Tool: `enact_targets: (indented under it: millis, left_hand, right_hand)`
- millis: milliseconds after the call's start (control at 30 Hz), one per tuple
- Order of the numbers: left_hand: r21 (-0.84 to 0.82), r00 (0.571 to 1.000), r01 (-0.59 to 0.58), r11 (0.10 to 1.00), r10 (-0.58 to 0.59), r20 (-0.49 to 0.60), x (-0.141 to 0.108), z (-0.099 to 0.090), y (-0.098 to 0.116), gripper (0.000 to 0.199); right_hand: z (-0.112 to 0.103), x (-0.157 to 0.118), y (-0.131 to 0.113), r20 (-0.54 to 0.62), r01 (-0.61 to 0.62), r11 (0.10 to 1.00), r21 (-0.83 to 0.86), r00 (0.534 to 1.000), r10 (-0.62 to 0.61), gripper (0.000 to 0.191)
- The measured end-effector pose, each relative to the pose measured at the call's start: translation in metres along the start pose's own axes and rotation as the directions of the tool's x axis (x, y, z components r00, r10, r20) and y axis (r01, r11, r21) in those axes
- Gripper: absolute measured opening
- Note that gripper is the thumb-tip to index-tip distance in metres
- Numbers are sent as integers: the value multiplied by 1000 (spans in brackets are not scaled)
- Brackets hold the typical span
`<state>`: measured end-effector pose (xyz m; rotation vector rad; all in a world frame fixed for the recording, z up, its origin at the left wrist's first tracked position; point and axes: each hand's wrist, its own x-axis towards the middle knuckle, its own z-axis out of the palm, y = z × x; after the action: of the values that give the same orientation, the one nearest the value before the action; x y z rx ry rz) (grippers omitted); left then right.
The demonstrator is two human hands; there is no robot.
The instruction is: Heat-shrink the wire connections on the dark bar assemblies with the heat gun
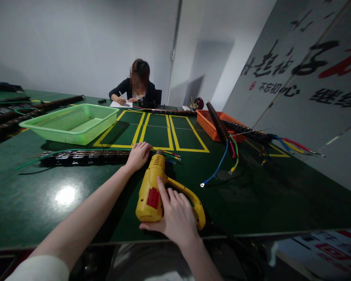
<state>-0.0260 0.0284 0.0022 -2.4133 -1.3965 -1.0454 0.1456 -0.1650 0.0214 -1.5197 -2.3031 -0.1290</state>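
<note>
A yellow heat gun (151, 191) with a red label lies in front of me, its nozzle facing away toward the wires. My right hand (177, 208) grips it, index finger stretched along the body and thumb near its rear end. Farther ahead, my left hand (139, 155) is closed over the right part of a dark wire harness (87, 157) that lies across the table. Coloured wires with ring terminals (177, 157) come out past that hand, beside the nozzle. My left fingertips are partly hidden.
A green basket (73, 134) stands beyond the harness. At the right, an orange basket (204, 125) has harnesses (218, 123) resting over it, their wire ends hanging out. Yellow tape rectangles (158, 148) mark the green table. Across it, a person (140, 88) writes on paper. More harnesses (46, 107) lie far left.
</note>
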Motion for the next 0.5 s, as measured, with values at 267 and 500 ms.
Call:
enact_targets:
  millis: [267, 500]
  left_hand:
    - [6, 1000, -2, 1000, 2, -11, 0, 0, 1, 19]
    - [14, 1000, 6, 1000, -6, 2, 0, 0, 2, 18]
  right_hand:
    - [-4, -14, 27, -45, -32, 999, -4, 998, 32, 120]
    - [-6, -19, 32, -53, -25, 999, -34, 998, 23, 118]
